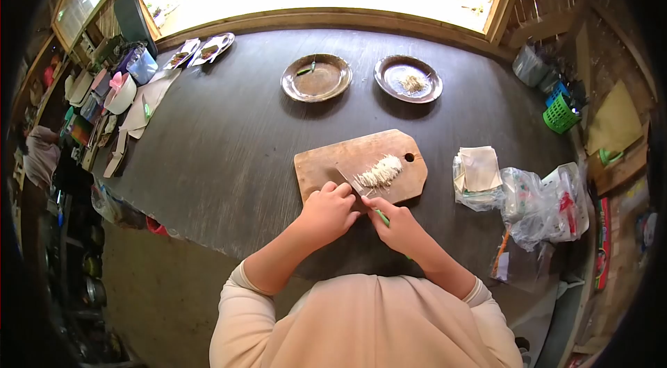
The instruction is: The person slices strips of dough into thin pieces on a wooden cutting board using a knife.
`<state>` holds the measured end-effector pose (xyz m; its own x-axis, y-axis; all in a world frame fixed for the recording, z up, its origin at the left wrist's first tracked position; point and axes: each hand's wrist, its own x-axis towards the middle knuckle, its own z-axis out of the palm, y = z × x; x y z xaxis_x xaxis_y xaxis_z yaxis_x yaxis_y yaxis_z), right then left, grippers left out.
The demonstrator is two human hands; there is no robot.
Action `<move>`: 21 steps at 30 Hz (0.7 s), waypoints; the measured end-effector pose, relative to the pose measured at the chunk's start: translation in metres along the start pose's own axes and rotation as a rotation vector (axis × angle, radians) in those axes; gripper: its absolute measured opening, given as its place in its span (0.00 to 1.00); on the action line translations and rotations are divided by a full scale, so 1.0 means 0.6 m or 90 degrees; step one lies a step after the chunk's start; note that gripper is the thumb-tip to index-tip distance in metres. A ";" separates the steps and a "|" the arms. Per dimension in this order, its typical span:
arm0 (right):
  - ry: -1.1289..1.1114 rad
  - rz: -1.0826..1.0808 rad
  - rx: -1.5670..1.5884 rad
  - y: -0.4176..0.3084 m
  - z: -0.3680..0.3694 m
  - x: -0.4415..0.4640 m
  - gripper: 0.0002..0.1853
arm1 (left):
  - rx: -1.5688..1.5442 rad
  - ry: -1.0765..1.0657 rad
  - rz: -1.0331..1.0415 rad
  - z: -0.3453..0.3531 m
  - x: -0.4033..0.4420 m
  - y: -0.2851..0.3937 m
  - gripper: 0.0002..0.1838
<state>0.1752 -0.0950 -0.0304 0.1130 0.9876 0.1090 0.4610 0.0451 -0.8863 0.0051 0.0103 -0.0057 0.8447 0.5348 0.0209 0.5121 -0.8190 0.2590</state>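
Note:
My right hand [397, 228] is closed round the green handle of a knife [349, 178], whose blade points up and left over the wooden cutting board [316, 163]. Beside the blade, my left hand [328, 210] lies over the board's lower edge with its fingers curled. Whether those fingers hold anything is hidden; they are close to the blade or touching it. A heap of thin white shreds [381, 172] lies on the board, just right of the blade. The board has a dark round hole at its right end.
Beyond the board stand a brown plate [316, 78] with small green pieces and another brown plate [408, 79] with pale shreds. Clear plastic bags [538, 205] and a stack of brown paper [479, 168] lie right. A green basket [561, 115] and white bowl [121, 94] stand at the sides.

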 end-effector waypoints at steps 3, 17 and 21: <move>-0.050 0.037 -0.032 -0.009 0.001 0.016 0.15 | -0.017 0.025 0.016 0.002 -0.003 0.001 0.15; -0.011 -0.010 -0.018 0.002 0.008 0.005 0.16 | 0.020 0.019 0.005 -0.002 -0.006 0.005 0.16; -0.013 0.020 -0.003 -0.005 0.002 -0.006 0.16 | 0.016 -0.011 -0.005 -0.006 -0.006 0.007 0.15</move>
<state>0.1725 -0.0983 -0.0283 0.1094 0.9914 0.0721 0.4610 0.0136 -0.8873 0.0037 0.0061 -0.0010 0.8435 0.5372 0.0018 0.5219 -0.8202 0.2342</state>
